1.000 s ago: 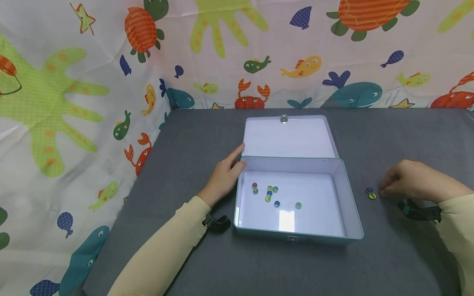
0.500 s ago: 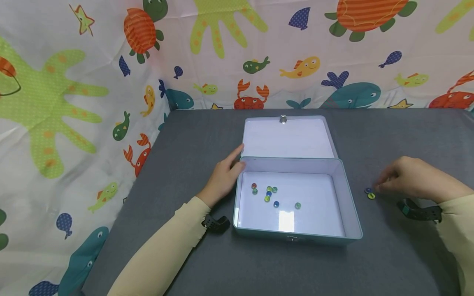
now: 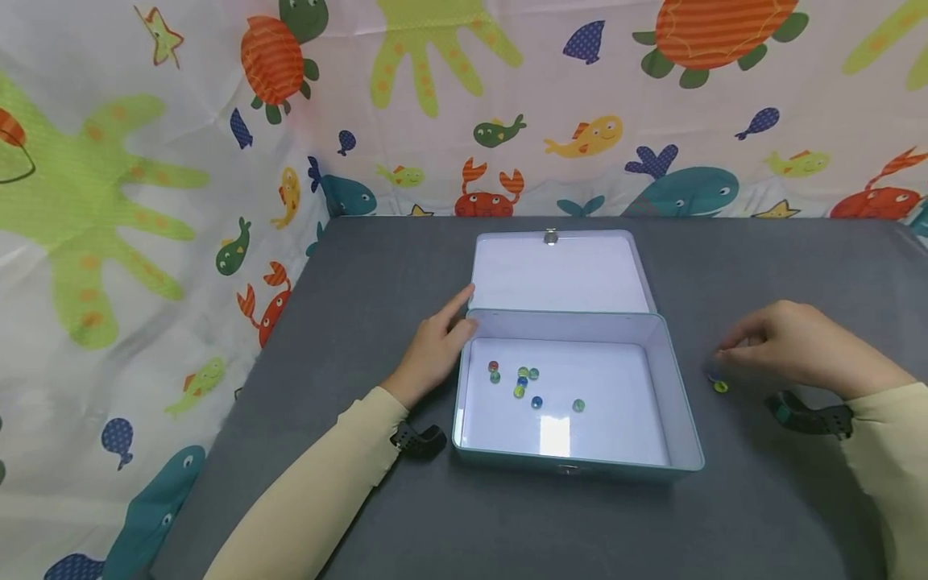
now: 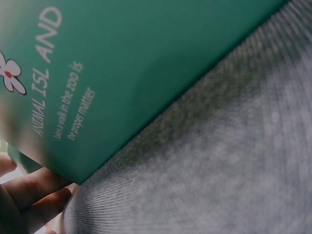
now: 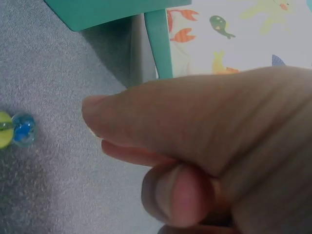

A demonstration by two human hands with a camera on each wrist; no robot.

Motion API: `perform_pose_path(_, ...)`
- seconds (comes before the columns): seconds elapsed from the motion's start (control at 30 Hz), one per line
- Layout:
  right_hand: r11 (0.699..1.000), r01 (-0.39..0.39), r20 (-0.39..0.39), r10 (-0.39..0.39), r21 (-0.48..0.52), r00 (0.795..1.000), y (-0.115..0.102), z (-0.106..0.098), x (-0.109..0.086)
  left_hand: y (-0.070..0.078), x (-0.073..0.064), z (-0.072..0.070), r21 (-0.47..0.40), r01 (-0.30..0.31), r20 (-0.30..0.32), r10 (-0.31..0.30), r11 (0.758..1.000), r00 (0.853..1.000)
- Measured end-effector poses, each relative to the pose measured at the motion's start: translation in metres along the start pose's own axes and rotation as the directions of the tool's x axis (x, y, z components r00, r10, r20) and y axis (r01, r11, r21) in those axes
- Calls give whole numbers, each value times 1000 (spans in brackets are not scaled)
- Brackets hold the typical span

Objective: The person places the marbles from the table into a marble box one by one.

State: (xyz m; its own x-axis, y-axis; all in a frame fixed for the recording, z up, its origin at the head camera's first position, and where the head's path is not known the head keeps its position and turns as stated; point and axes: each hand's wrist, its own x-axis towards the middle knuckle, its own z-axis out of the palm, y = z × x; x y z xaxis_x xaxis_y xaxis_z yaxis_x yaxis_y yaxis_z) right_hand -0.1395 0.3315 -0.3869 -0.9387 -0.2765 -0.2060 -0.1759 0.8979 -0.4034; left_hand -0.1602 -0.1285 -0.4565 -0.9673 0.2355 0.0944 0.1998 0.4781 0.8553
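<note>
An open tin box with a white inside and green outer wall stands on the grey table. Several glass marbles, among them a blue marble and a red marble, lie on its floor. My left hand rests at its back left corner, index finger stretched along the lid's edge and thumb at the rim. Right of the box, my right hand hovers beside a yellow marble and a blue one, thumb and index finger loosely bent. Nothing shows between those fingers.
The tin's lid lies folded back behind the box, its metal clasp at the far edge. A curtain with sea animals hangs behind and left of the table. A dark band sits on the right wrist.
My right hand has moved left to the two loose marbles and now partly covers the blue one in the head view. The left hand keeps its place at the tin; the head view has shifted slightly.
</note>
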Motion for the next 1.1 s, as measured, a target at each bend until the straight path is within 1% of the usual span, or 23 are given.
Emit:
perform_pose_path(0.27,1000,-11,-19,11,12,1000,-10,-1,2,0,-1,-3,1,6,8,-6,1000,1000)
perform_pose_path(0.5,1000,-19,-55,20,13,998,-15,-1,2,-1,0,-2,3,-1,8,1,1000,1000)
perform_pose_path(0.67,1000,-9,-84,10,16,996,-20,-1,4,-1,-1,-3,-3,-3,2,3,1000,1000)
perform_pose_path(0.83,1000,17,-165,-13,24,986,-25,2,6,-2,-1,-3,3,-12,-9,12,1000,1000)
perform_pose_path(0.97,999,32,-242,-23,30,970,-28,5,6,-1,-1,-2,6,-14,-8,14,1000,1000)
perform_pose_path(1.1,998,39,-289,-26,39,957,-31,6,6,0,-1,-2,-4,-9,-5,9,1000,1000)
